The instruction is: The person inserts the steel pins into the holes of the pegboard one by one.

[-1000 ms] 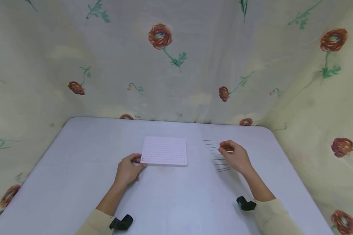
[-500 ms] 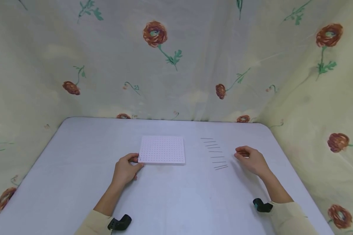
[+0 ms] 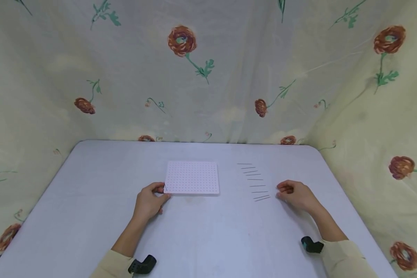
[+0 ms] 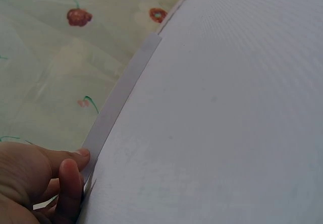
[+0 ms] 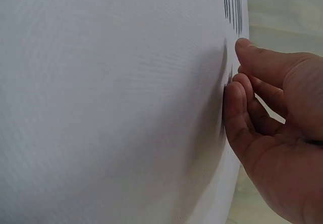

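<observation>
A white pegboard with a grid of small holes lies flat in the head view. My left hand grips its near left corner, thumb at the front edge and fingers at the left side. A short dark pin shows at that corner. In the left wrist view the board's edge runs up from the fingertips. To the right, several thin dark sticks lie in a slanting column. My right hand is just right of the nearer sticks, fingers loosely bent with nothing visible in them.
A white-covered table with rounded far corners carries everything. Flower-printed curtain cloth hangs behind it and along both sides. A black wrist camera is worn on the left sleeve, another camera on the right.
My right hand has left its place over the sticks and moved right, then a little nearer to me. The left hand keeps its grip on the pegboard. The head view has shifted slightly.
</observation>
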A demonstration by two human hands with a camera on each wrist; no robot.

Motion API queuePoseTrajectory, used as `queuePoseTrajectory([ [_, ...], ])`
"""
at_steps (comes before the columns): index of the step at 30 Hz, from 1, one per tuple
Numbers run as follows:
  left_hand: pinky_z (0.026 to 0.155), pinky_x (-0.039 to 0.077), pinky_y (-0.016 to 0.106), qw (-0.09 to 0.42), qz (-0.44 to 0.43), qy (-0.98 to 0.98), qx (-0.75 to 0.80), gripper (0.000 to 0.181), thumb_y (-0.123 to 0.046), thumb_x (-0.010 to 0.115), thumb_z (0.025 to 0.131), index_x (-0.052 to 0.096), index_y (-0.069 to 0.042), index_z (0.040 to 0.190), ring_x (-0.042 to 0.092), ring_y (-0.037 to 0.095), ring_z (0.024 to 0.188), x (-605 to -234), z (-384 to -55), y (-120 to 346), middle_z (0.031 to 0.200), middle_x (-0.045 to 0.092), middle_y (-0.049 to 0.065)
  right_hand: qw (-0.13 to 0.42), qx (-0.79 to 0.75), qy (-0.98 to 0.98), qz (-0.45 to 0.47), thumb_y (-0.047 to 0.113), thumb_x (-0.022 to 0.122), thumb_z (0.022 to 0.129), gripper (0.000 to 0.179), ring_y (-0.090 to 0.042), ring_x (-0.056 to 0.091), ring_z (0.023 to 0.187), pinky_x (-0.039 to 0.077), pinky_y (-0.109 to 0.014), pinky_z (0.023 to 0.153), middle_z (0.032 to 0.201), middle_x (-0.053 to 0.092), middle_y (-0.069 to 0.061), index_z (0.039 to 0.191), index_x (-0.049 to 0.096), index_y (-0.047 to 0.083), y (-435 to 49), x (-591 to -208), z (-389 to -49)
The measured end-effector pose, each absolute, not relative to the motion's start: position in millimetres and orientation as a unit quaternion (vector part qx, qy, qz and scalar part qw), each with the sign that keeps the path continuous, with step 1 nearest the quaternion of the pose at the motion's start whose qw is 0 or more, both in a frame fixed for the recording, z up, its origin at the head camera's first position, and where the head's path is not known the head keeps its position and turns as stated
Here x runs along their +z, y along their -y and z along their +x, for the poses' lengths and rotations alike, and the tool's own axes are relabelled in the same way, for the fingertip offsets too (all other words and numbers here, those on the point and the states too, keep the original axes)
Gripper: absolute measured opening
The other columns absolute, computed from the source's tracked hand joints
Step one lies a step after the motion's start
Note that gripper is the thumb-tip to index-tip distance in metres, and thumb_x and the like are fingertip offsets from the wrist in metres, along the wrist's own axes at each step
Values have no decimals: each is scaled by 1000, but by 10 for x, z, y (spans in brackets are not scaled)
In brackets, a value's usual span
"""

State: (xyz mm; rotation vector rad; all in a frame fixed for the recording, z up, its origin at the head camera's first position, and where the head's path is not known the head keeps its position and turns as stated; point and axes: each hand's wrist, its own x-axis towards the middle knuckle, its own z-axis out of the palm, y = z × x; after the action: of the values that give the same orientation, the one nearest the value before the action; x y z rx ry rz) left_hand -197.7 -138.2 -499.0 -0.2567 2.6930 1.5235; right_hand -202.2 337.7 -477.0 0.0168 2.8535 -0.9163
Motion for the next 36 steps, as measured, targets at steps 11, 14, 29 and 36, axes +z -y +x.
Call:
queuePoseTrajectory([
  [11,44,47,20,17,-85,-864,496,49,-11,77,88,62,-3,134,55,10,47,-5019,-1984,1373,110,66,13,70,-270,-960,-10,16,76,90,20,-18,61,85,48,-31,74,92,69,-7,105,70,4,-3286,-4773,-1991],
  [14,44,47,21,15,-84,-865,495,49,-10,77,88,62,-3,134,54,10,47,-5019,-1988,1373,110,66,13,71,-263,-962,-15,15,76,90,15,-18,60,82,47,-30,73,89,69,-5,101,71,5,-3246,-4766,-1984],
  [29,44,47,21,11,-80,-866,493,49,-10,77,88,62,-2,134,54,10,46,-4995,-1989,1380,109,66,14,84,-258,-962,-30,14,76,89,12,-15,57,77,45,-29,70,85,69,-2,98,76,6,-3116,-4764,-1999],
  [36,44,47,21,12,-82,-866,493,50,-10,77,87,62,-2,134,54,10,46,-4989,-1984,1382,109,67,15,83,-253,-963,-43,14,76,89,10,-16,56,78,45,-29,70,86,70,-3,96,77,6,-3067,-4757,-1994],
])
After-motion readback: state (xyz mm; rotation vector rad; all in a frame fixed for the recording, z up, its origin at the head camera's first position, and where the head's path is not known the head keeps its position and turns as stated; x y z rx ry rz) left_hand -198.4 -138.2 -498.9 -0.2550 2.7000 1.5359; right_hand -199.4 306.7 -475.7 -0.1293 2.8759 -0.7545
